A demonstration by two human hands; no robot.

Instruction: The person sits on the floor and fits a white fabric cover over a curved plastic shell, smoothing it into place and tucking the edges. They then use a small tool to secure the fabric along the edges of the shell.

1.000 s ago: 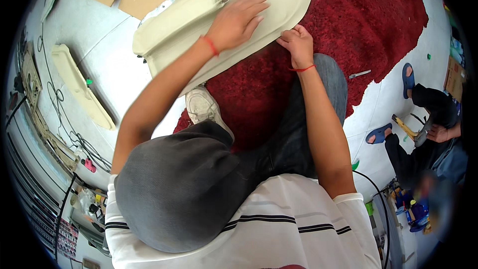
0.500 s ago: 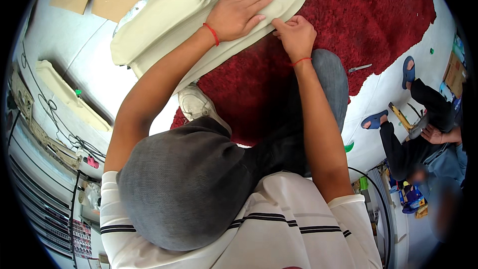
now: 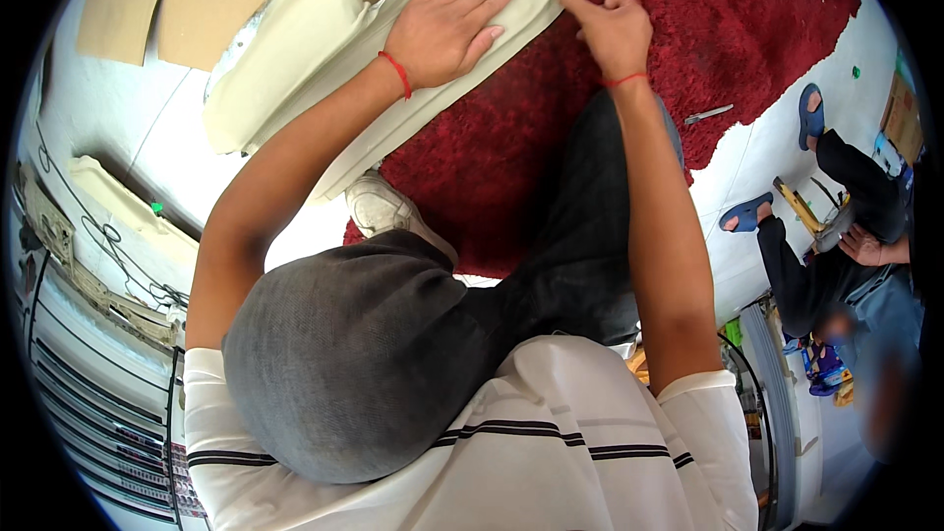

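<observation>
A beige car door panel [image 3: 324, 152], moulded, with an oval opening near its far end, lies at the upper middle and runs off the top edge. My left hand [image 3: 438, 34] rests flat on its smooth face, fingers stretched and palm down. At the panel's right rim, my right hand [image 3: 618, 34] has thumb and forefinger closed in a pinch on the edge covering, its other fingers curled. What exactly lies between those fingertips is too small to make out. Under the panel and beside my knee spreads a dark red shaggy rug [image 3: 492, 167].
A slim silvery tool [image 3: 709, 114] lies on the rug's right side. At the right sits a co-worker in blue sandals [image 3: 810, 118], near a yellow tool [image 3: 796, 205]. Cardboard sheets [image 3: 226, 5] lie at the upper left, and a beige trim strip [image 3: 123, 202] with cables below.
My right hand has moved up and right along the panel's rim. My left hand stays flat on the panel, which sits slightly further left and up in the view.
</observation>
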